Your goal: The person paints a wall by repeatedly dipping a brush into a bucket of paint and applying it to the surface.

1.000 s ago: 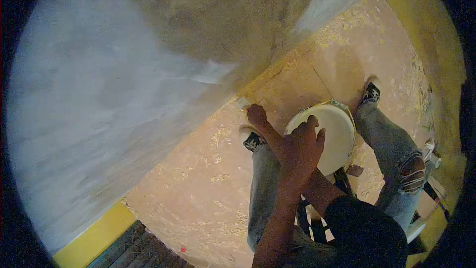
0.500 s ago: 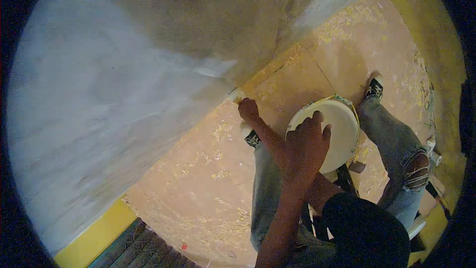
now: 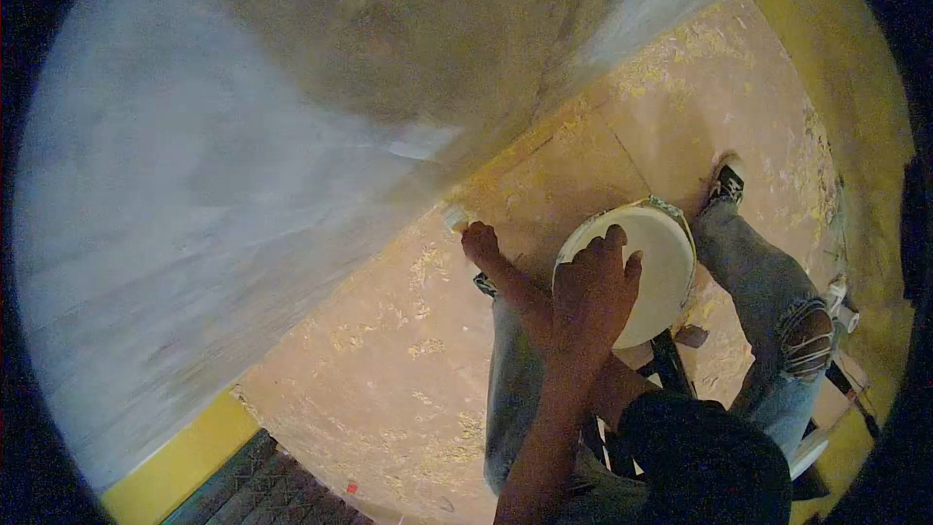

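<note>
My right hand [image 3: 478, 243] is closed around a small paintbrush [image 3: 455, 219] with a pale head. The brush is close to the seam where the wall [image 3: 224, 204] meets the floor. My right forearm passes beneath my left, so the arms cross. My left hand [image 3: 598, 282] is over the round bucket [image 3: 671, 277], its thumb and forefinger apart above the pale contents. The bucket stands between my legs, and my left hand hides part of its near left side.
The floor [image 3: 379, 360] is blotched with yellowish flakes. My shoes and jeans [image 3: 763, 258] flank the bucket. A dark ridged mat or grate [image 3: 262, 486] and a yellow band [image 3: 190, 442] are at lower left. Dark legs of a support [image 3: 671, 365] show beneath me.
My right hand and the brush have moved slightly down and back from the wall's foot, toward me. My left hand stays over the bucket. The view has shifted slightly.
</note>
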{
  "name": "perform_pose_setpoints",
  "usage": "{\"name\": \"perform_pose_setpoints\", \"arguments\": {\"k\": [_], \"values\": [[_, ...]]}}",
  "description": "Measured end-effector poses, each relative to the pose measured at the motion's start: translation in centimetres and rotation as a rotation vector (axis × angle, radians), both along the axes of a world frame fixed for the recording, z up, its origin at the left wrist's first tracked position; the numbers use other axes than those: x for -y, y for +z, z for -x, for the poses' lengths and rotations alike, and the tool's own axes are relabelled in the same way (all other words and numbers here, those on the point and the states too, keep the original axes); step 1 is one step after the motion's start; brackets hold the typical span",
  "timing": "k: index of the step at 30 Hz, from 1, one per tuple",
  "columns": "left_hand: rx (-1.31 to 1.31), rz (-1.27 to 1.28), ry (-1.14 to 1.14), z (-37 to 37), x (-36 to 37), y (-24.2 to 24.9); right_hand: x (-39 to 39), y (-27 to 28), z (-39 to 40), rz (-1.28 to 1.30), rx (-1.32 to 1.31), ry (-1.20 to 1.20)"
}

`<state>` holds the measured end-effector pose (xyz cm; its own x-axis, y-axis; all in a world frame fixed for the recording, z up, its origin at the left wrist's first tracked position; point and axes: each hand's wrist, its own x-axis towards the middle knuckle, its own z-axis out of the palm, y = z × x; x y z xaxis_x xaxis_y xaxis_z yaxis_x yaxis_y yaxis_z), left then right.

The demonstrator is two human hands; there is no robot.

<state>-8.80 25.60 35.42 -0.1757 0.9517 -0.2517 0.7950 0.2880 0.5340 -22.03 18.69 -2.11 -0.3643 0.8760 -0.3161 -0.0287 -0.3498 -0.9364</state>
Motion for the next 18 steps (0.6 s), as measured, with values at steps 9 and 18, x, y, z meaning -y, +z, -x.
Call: {"name": "perform_pose_setpoints", "arguments": {"k": [9, 18], "values": [[0.206, 0.111, 0.054, 0.2, 0.4, -2.6, -0.6, 3.1, 0.2, 0.065, -0.141, -0.058], [0.063, 0.018, 0.08, 0.5, 0.4, -2.9, 1.9, 8.8, -16.7, 0.013, -0.264, -0.059]]}}
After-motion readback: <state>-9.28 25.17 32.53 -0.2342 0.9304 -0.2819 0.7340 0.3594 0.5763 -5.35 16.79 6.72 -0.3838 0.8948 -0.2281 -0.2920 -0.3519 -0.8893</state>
